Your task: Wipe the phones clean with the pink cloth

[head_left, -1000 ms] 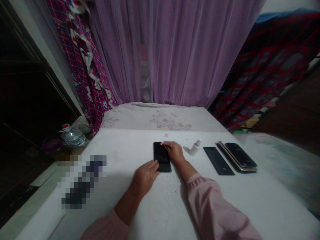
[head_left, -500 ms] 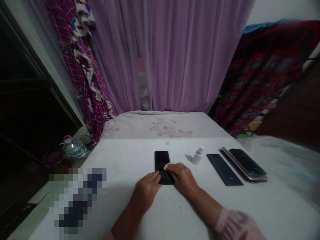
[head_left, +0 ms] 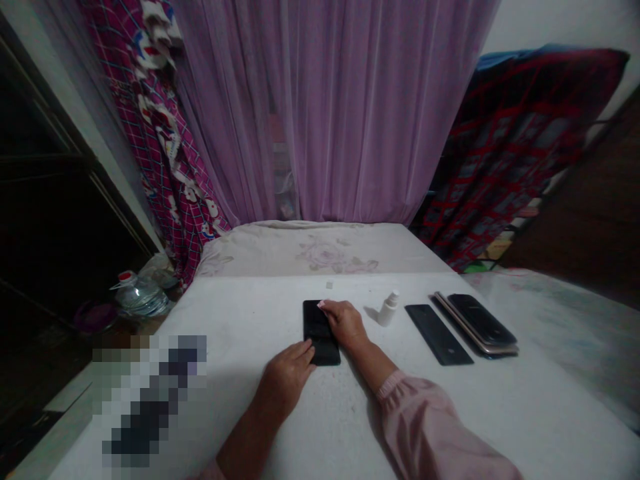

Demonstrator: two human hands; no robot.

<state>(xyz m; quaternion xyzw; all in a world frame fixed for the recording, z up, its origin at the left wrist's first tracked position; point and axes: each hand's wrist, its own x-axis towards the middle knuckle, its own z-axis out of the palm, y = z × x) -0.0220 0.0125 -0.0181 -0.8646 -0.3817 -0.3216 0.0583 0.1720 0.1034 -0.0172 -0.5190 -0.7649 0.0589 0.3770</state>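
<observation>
A black phone (head_left: 318, 327) lies flat on the white table (head_left: 310, 407) in front of me. My left hand (head_left: 287, 379) rests at its near left corner, fingertips pressed together on its edge. My right hand (head_left: 345, 324) lies over the phone's right side and reaches its far end, fingers bent and pinched on something small and pale that I cannot make out.
A small white bottle (head_left: 388, 309) stands right of the phone. Further right lie a dark phone (head_left: 439, 325) and a stack of phones (head_left: 477, 321). A tiny white scrap (head_left: 329, 285) sits beyond the phone. A pillow (head_left: 320, 248) and purple curtain (head_left: 330, 113) lie behind; a water jug (head_left: 137, 297) at left.
My right hand slid from the phone's far end to its near end, then back to the far end. My left hand stayed at the near corner. The view shifted slightly.
</observation>
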